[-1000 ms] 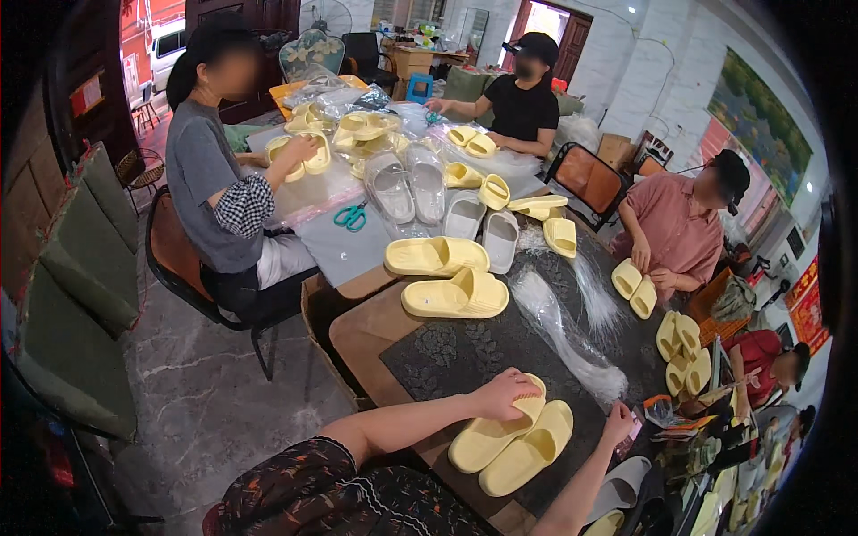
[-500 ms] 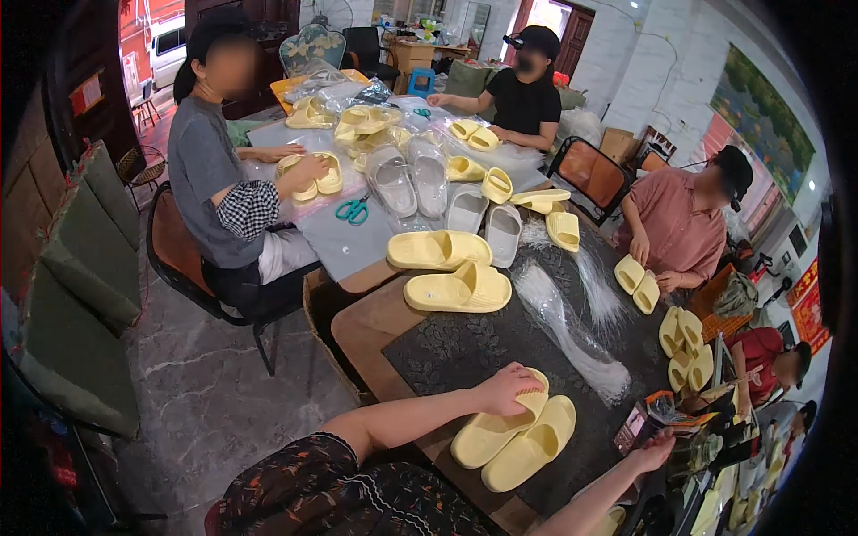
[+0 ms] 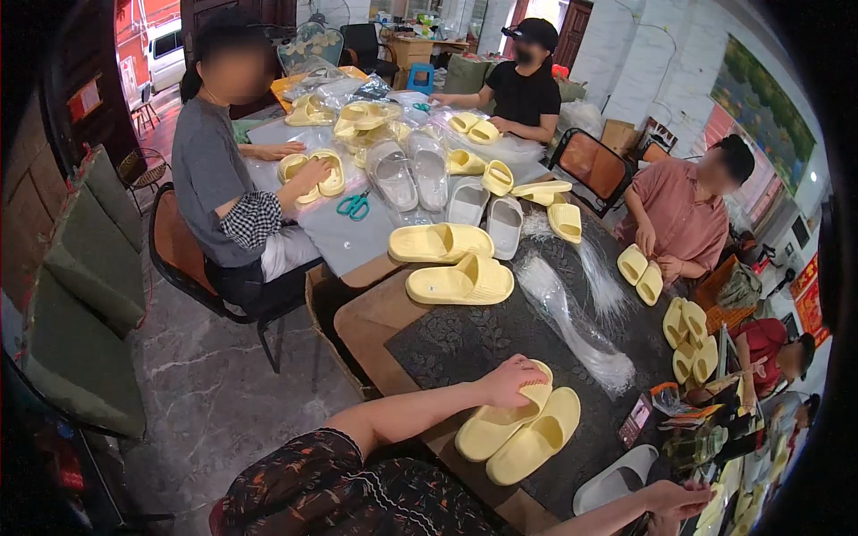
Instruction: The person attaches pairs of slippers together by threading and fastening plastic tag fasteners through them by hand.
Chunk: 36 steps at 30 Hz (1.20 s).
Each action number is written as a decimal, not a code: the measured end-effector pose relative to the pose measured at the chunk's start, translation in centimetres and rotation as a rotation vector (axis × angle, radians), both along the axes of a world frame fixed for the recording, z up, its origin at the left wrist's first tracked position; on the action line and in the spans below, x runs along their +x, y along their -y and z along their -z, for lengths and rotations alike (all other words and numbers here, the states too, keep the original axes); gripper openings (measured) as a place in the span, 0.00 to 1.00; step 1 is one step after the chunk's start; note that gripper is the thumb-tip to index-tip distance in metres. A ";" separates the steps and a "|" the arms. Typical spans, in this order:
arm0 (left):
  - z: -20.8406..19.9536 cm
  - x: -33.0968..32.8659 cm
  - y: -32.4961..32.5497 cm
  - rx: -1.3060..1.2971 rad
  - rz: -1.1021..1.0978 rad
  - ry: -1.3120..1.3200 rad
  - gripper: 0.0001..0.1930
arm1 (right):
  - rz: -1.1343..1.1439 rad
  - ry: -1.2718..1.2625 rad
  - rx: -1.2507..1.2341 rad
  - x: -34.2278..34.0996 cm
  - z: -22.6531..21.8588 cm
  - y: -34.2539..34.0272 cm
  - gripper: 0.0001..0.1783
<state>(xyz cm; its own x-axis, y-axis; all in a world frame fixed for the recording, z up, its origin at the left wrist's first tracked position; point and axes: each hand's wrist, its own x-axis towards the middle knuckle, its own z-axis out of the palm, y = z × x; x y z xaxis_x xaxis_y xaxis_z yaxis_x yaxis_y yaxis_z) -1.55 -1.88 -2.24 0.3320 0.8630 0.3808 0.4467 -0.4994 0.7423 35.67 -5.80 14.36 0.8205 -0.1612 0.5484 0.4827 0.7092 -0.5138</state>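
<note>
My left hand (image 3: 516,382) is closed over the ridged strap of a pale yellow slide slipper (image 3: 487,431) on the near part of the table. Beside it on the right lies a second yellow slipper (image 3: 534,438), toe end pointing away like the first. My right hand (image 3: 677,500) reaches out at the lower right, past a grey slipper (image 3: 617,478). Its fingers are small and blurred against yellow slippers behind them, so I cannot make out anything held.
Ahead lie two yellow slippers (image 3: 458,280), a bundle of clear plastic strands (image 3: 572,326) and bagged grey slippers (image 3: 393,177). Green scissors (image 3: 354,206) rest near a person (image 3: 223,170) at the left. Other people sit around the table. A phone (image 3: 635,420) is near my right arm.
My right hand has moved right and down, toward the lower right edge. The grey slipper beside that arm now shows. My left hand stays on the yellow slipper.
</note>
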 end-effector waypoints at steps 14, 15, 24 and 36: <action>-0.7 -0.5 0.3 0.000 0.020 0.005 0.29 | -0.307 0.595 -0.422 -10.0 0.7 7.6 0.19; -1.1 -0.4 0.4 0.017 0.028 0.010 0.29 | -0.564 0.565 -0.479 -8.7 3.5 6.9 0.13; -3.3 -1.5 1.2 0.185 0.188 0.325 0.19 | -1.888 -0.506 -1.047 -20.8 9.5 4.1 0.10; -3.8 -1.7 1.2 -0.017 0.330 0.454 0.06 | -1.840 -0.589 -1.007 -22.4 12.2 3.6 0.07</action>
<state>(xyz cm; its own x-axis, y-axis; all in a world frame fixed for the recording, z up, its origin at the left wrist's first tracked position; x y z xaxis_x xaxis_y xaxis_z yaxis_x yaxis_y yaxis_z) -3.29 -3.03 1.59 0.3915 0.7486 0.5351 -0.0970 -0.5447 0.8330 13.30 -9.40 2.20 -0.2643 0.8861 -0.3807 -0.5433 -0.4630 -0.7003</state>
